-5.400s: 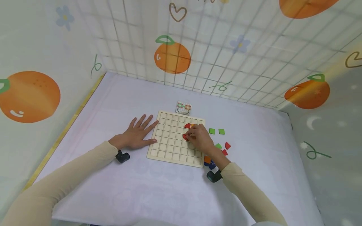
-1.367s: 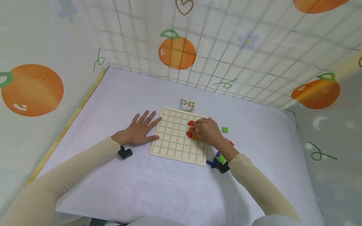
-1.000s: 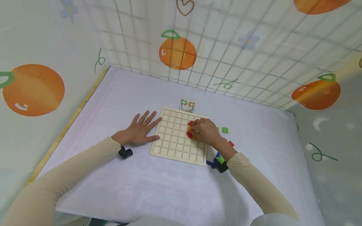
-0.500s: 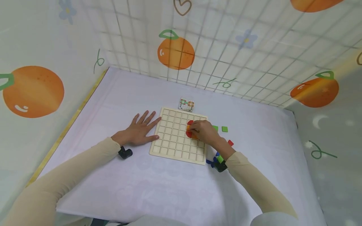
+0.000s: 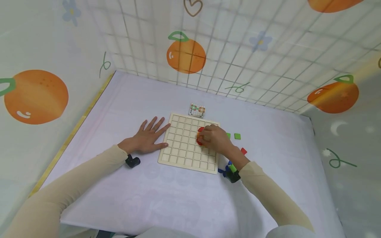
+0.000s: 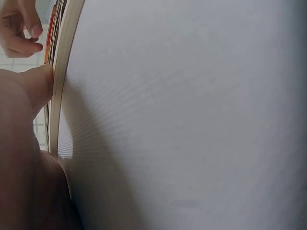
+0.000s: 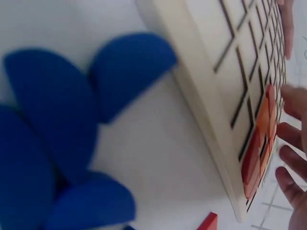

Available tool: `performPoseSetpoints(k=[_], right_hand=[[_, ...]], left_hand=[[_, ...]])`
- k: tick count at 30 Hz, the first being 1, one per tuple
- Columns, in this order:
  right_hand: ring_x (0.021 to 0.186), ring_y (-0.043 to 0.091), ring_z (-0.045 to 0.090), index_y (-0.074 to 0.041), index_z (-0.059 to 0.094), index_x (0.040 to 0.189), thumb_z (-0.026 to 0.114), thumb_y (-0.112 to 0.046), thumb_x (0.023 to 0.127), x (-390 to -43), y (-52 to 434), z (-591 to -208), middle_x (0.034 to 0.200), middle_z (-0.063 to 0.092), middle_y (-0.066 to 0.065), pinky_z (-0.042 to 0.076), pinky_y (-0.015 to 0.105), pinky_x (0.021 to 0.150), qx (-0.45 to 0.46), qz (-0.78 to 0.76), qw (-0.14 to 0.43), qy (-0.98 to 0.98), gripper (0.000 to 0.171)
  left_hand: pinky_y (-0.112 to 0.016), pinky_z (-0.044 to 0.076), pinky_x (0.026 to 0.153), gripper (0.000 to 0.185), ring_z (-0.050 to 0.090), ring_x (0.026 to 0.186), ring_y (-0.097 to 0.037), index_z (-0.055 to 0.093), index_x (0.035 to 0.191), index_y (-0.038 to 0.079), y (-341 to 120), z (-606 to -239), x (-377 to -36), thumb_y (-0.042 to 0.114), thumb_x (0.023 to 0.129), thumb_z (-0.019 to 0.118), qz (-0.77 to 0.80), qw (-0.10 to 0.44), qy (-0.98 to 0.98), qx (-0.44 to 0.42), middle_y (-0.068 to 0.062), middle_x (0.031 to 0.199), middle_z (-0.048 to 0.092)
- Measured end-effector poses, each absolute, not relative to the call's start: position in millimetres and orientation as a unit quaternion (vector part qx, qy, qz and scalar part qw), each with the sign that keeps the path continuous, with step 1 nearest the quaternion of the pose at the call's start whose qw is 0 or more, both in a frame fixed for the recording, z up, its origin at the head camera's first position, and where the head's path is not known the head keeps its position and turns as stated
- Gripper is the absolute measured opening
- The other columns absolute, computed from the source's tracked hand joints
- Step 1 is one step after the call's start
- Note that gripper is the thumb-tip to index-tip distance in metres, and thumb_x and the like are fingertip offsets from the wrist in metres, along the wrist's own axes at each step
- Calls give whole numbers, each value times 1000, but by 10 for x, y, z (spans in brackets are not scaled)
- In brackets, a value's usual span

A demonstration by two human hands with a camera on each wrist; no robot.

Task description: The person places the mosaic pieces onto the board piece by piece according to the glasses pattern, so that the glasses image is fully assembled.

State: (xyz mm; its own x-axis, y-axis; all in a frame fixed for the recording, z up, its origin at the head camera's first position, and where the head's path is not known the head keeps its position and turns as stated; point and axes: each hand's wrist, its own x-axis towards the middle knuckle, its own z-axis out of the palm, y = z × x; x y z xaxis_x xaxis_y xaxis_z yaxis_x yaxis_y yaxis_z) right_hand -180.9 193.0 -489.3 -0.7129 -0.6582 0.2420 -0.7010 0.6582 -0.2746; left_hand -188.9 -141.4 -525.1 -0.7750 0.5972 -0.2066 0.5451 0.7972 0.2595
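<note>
Resting palm down on the white cloth-covered table [image 5: 154, 195], the person's left hand [image 5: 146, 139] lies with fingers spread and straight, thumb tip and fingertips touching the left edge of the square pale wooden grid board [image 5: 181, 150], holding nothing. The right hand [image 5: 215, 138] lies over the board's upper right cells with fingers curled down onto the flat red and orange wooden pieces [image 5: 200, 138] set in those cells; whether the fingers pinch a piece or only press on it is hard to tell from the head view. In the right wrist view those pieces [image 7: 259, 143] sit in the grid with the fingertips [image 7: 290, 134] just beside them. Curved dark blue flat pieces [image 7: 57, 120] lie on the cloth against the board's near right corner. Two small green square tiles [image 5: 237, 136] and a small red piece [image 5: 243, 151] lie on the cloth right of the board. A small patterned card [image 5: 197, 110] stands just behind the board's far edge
</note>
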Motion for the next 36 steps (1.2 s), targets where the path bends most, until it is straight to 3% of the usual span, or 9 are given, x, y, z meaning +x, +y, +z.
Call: performPoseSetpoints(k=[4, 10, 14, 19, 31, 36], right_hand=[[85, 21, 49, -14, 80, 97, 82, -25, 83, -1785, 1928, -4949, 91, 64, 2, 44, 33, 71, 396, 160, 87, -900, 18], [83, 20, 45, -16, 80, 99, 82, -24, 83, -1760, 1952, -4923, 89, 61, 0, 40, 32, 69, 382, 153, 65, -909, 19], [96, 24, 50, -16, 79, 103, 81, -24, 84, -1749, 1956, -4913, 102, 66, 4, 45, 37, 79, 385, 133, 69, -911, 20], [106, 28, 46, -18, 75, 113, 76, -23, 88, -1726, 1957, -4917, 117, 62, 8, 40, 42, 85, 390, 91, 68, -914, 25], [106, 25, 45, -19, 73, 117, 73, -17, 89, -1618, 2000, -4900, 115, 60, 4, 40, 40, 83, 361, 117, 43, -924, 28], [102, 24, 47, -18, 75, 112, 77, -22, 87, -1429, 2107, -4865, 110, 62, 3, 41, 38, 81, 332, 118, 47, -935, 26]], left_hand=[[-57, -12, 112, 88, -21, 146, -30, -2, 159, 30, -1413, -5297, -1907, 78, 91, 25, 87, 144, 939, 300, -5, 163, -15], [-58, -13, 111, 88, -21, 146, -30, -3, 159, 30, -1404, -5306, -1921, 78, 91, 26, 90, 144, 937, 304, -6, 163, -16], [-57, -14, 111, 88, -22, 145, -29, -4, 159, 31, -1403, -5312, -1923, 79, 90, 24, 88, 144, 938, 303, -4, 163, -18], [-56, -16, 111, 88, -24, 145, -28, -5, 158, 31, -1409, -5311, -1918, 79, 90, 24, 97, 154, 938, 295, -3, 162, -18], [-57, -13, 112, 87, -21, 146, -29, -1, 159, 28, -1414, -5277, -1892, 76, 92, 29, 105, 147, 936, 302, -6, 163, -15], [-58, -11, 112, 87, -19, 146, -31, 1, 160, 27, -1416, -5261, -1891, 75, 93, 29, 95, 138, 938, 304, -8, 164, -12]])
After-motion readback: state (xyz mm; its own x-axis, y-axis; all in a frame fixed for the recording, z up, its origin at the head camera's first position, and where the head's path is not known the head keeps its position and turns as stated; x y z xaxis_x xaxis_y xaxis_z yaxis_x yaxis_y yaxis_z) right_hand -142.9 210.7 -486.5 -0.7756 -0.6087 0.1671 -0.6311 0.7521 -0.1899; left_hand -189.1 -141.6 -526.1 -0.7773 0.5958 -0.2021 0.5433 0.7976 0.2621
